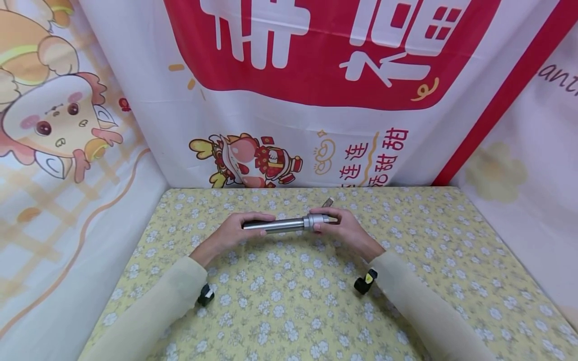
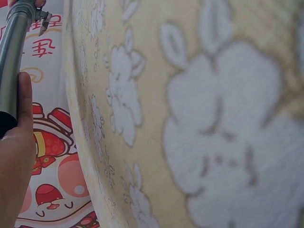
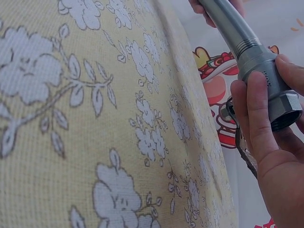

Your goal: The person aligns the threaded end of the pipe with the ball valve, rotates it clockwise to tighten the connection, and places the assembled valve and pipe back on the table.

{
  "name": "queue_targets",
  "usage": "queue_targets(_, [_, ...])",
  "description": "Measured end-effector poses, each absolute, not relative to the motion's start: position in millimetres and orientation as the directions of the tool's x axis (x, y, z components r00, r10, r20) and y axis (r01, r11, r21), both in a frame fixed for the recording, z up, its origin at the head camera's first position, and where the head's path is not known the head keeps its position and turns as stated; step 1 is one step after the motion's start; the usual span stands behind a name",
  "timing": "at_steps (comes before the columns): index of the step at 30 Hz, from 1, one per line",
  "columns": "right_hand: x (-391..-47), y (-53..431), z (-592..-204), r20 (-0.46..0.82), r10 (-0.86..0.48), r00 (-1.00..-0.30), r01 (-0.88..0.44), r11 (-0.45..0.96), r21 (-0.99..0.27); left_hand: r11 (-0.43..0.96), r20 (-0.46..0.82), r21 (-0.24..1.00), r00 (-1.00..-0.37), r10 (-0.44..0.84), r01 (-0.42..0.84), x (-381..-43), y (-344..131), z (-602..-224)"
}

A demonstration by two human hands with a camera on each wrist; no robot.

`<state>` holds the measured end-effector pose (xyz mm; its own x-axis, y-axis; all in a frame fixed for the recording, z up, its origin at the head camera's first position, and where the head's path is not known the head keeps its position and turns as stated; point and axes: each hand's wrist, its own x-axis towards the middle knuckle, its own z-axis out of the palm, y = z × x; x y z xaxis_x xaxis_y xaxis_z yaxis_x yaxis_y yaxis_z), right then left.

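Right hand (image 3: 278, 175) has its fingers round a grey metal fitting (image 3: 261, 69), hex end nearest, with a lever (image 3: 243, 154) along its side. Some thread shows where the pipe (image 3: 232, 28) joins. Left hand's (image 3: 205, 14) on the far end. Yellow flowery cloth (image 3: 121, 111) fills the left.

A yellow tablecloth (image 1: 280, 321) with white flowers is lying beneath the left hand (image 1: 237, 228) and the right hand (image 1: 345, 225). Beyond them both, a white curtain (image 1: 180, 113) is hanging; high on it a red panel (image 1: 334, 85) is carrying big white characters, and a cartoon drawing (image 1: 246, 163) is appearing low, behind the left hand. Left of that hand, another pale cloth (image 1: 108, 245) is showing orange checks. Right of the right hand, a red band (image 1: 506, 100) is slanting beside a whitish cloth (image 1: 537, 200). Soft light is falling evenly.
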<state>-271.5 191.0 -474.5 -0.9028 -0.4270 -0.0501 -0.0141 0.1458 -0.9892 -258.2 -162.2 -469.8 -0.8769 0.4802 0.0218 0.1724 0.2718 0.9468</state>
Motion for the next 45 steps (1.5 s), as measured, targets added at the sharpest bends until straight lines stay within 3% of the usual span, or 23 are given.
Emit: queue_targets(45, [-270.1, 189.5, -474.3, -0.048, -0.426, -0.903, -0.021, 0.156, -0.988, 0.204, 0.015, 0.970, -0.866, 0.499, 0.134, -259.6, -162.1, -471.1])
